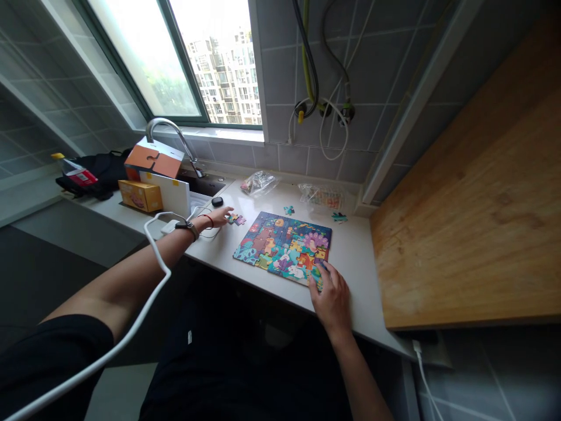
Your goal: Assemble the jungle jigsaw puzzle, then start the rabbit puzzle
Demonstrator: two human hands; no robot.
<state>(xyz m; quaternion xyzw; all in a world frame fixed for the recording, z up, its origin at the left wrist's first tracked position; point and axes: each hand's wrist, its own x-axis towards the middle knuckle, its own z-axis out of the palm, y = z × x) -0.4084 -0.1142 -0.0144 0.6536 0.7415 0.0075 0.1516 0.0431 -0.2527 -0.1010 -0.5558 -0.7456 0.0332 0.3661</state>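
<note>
Your left hand (pixel 221 216) lies open, fingertips just beside two joined jigsaw pieces (pixel 235 219), nothing visibly gripped. Your right hand (pixel 332 296) spreads wide over the near corner of the jigsaw puzzle (pixel 283 245), apparently steadying it on the white countertop (pixel 272 196); cannot tell whether it pinches a piece. A loose piece (pixel 288 210) lies just beyond, apart from the puzzle
</note>
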